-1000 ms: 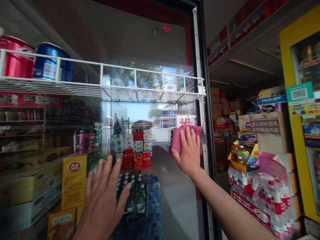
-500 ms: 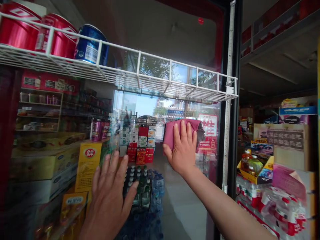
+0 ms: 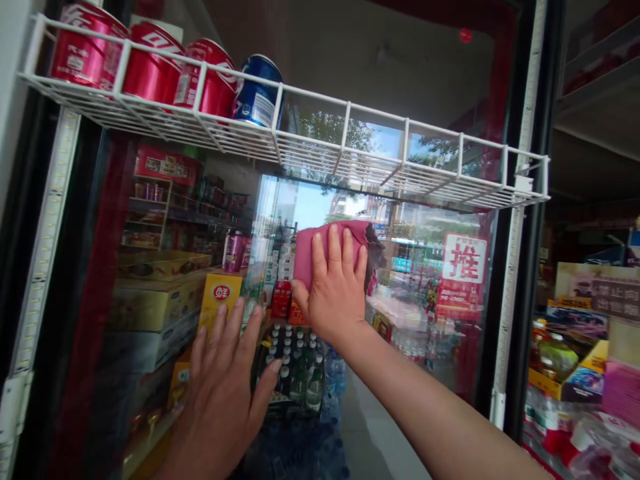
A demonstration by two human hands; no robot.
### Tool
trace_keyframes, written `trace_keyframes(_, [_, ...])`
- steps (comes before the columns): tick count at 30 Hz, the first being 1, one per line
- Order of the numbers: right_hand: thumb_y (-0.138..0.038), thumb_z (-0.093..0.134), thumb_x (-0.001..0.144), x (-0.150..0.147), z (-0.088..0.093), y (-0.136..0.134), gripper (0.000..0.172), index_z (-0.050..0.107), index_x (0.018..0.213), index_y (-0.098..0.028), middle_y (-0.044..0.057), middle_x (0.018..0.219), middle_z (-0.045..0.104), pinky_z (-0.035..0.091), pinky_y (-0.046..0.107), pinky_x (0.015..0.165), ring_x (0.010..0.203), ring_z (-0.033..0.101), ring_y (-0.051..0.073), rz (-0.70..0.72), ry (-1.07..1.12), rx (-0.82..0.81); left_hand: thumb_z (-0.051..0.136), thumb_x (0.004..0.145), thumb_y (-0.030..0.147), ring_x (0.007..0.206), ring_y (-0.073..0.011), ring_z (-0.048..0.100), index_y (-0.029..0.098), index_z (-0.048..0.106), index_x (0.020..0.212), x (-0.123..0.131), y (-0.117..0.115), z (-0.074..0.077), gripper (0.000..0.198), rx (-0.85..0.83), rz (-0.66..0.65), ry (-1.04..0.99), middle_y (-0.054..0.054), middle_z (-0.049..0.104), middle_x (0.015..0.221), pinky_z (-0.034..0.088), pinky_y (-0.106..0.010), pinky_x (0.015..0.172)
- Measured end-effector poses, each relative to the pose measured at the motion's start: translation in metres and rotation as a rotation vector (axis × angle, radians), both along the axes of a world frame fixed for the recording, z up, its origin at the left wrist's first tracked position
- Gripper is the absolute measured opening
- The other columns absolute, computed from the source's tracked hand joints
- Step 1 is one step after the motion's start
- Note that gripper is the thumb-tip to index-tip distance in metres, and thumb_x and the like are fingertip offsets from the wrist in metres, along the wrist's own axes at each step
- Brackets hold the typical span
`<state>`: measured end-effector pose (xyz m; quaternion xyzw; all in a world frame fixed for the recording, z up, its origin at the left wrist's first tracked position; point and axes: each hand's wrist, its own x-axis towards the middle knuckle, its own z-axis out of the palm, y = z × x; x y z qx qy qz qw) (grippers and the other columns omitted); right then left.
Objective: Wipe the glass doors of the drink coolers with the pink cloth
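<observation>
"Two questions first: what are we holding, and where is it?"

"We have a pink cloth, bunched slightly at its edges and pressed against a glass pane near the middle of the door. Our right hand covers it."

"Is that hand clenched around it?"

"No. Its fingers stay straight and spread on top, so we judge that pressure from the palm and fingers pins the cloth to the glass, with no grasp."

"And our left hand?"

"It's open and empty, with fingers fanned, just below and left of the cloth. We can't tell whether it touches the pane; it may be bracing us."

"What's around them?"

"Behind the glass are green bottles and a yellow carton. Above, a white wire rack carries red cans and a blue can. To the right, a red-and-white sign reads 推, 'push'."
</observation>
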<state>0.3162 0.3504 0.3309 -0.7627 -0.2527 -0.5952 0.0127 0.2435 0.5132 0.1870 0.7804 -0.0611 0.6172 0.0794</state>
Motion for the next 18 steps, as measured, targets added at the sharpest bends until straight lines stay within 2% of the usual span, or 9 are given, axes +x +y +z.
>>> trace_keyframes(10, [-0.055,0.065,0.104,-0.01,0.003,0.077,0.094,0.027,0.178,-0.011,0.021,0.19,0.012,0.008,0.074,0.141,0.176,0.013,0.043,0.197,-0.002,-0.152,0.046,0.109,0.044,0.176,-0.0367,0.019,0.022,0.02,0.179,-0.012,0.044,-0.007,0.077,-0.025,0.126,0.036,-0.016,0.025,0.187,0.019,-0.061,0.139])
trace_keyframes(18, [-0.047,0.067,0.105,-0.017,0.004,0.139,0.09,0.029,0.177,-0.008,0.022,0.189,0.012,0.007,0.073,0.141,0.177,0.013,0.042,0.337,-0.001,-0.299,0.047,0.109,0.042,0.177,-0.0338,0.017,0.021,0.02,0.178,-0.04,0.068,-0.022,0.078,-0.054,0.214,0.061,-0.016,0.028,0.186,0.017,-0.06,0.14])
